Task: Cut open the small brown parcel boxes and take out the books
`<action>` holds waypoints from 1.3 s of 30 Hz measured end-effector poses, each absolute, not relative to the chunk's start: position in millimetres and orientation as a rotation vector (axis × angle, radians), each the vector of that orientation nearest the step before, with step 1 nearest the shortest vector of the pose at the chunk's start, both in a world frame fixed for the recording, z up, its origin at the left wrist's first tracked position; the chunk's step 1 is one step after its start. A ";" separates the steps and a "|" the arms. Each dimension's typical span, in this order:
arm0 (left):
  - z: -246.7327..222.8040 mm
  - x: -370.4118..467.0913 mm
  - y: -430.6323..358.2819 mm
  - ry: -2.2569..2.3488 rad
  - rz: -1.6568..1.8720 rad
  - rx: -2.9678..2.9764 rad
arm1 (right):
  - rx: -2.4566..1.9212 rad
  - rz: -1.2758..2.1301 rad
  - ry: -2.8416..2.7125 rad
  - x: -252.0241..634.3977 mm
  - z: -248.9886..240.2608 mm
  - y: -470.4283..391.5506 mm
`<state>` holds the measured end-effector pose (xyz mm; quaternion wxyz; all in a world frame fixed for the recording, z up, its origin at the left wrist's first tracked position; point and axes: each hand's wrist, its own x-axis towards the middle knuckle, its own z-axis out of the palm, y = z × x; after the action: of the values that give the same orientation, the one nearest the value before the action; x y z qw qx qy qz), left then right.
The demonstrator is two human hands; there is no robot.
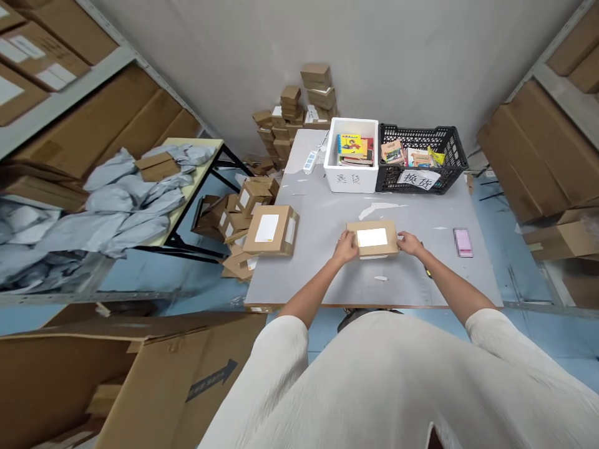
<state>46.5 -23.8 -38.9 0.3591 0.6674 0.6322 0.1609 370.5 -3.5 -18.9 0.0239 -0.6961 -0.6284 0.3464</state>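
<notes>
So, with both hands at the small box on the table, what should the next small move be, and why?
Probably a slight, level lift of the small box: the left hand and right hand are at opposite ends, giving balanced support, and its white label already faces up, so turning it over seems unnecessary.

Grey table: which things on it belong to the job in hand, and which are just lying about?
Likely the job: small box, held by left hand and right hand; big box; white bin; black crate.

Probably lying about: phone; power strip.
</notes>
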 end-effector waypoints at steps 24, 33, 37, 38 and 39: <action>10.6 48.2 22.0 1.687 0.738 1.388 | -1.806 1.074 -1.314 339.2 -14.0 11.2; -13.5 44.6 -11.7 1.767 0.559 1.376 | -2.056 0.959 -1.499 350.8 -36.9 -19.1; -19.7 38.1 -18.1 1.771 0.505 1.429 | -2.125 0.990 -1.540 355.7 -35.8 -24.7; -20.0 37.3 -18.5 1.774 0.490 1.440 | -2.145 1.012 -1.534 356.2 -35.4 -24.9; -20.0 37.0 -18.3 1.777 0.479 1.448 | -2.161 1.034 -1.523 356.4 -35.1 -24.8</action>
<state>37.0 -18.3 -20.0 0.3892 0.5696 0.6990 0.1884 356.4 -24.8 -35.1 0.1508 -0.7527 -0.5302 0.3601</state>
